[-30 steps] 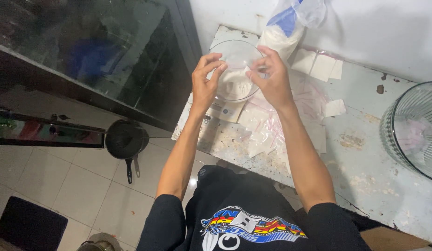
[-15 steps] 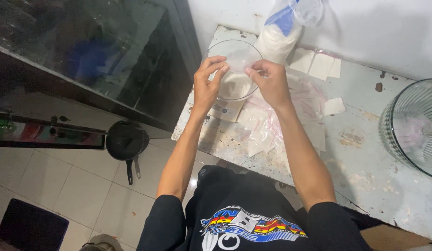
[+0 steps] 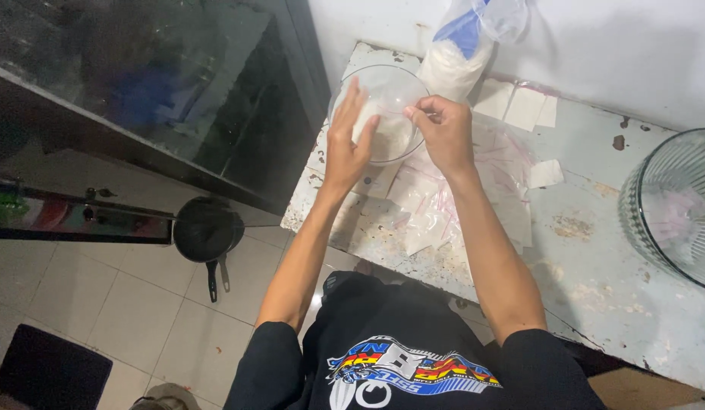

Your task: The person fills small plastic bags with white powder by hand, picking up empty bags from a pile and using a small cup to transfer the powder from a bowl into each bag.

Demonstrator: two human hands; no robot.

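Left hand (image 3: pixel 349 148): fingers spread and laid flat on the near-left wall of the bowl (image 3: pixel 383 91), palm toward it.
Right hand (image 3: pixel 443 133): fingers curled, thumb and forefinger pinched at the bowl's right rim; whether a small bag is caught in the pinch cannot be told.
Bowl: clear, round, holding white powder; it sits near the far-left corner of the table (image 3: pixel 595 258), between both hands.
Left edge: just beside the left hand; past it a drop to the tiled floor (image 3: pixel 102 304), with a dark glass cabinet (image 3: pixel 140 83) standing close along that side. Little room leftward.
Far edge: a white wall (image 3: pixel 595 45) runs along it. A sack (image 3: pixel 462 53) of white powder, clear plastic with a blue patch, leans there touching the bowl's far-right side.
Near edge: chipped and worn, against the person's body in a black shirt (image 3: pixel 413 364).
Middle of table: small clear zip bags (image 3: pixel 451 205) lie scattered flat under and beside the right forearm.
Paper squares (image 3: pixel 519 106): white, by the far edge right of the sack; one more lies loose further right.
Right side: a large glass jar (image 3: pixel 675 205) stands at the right edge, well apart from the hands. Bare stained surface lies between it and the bags, the widest open stretch.
Floor: a black pan (image 3: pixel 208 235) rests below the table's left edge, near the cabinet's base.
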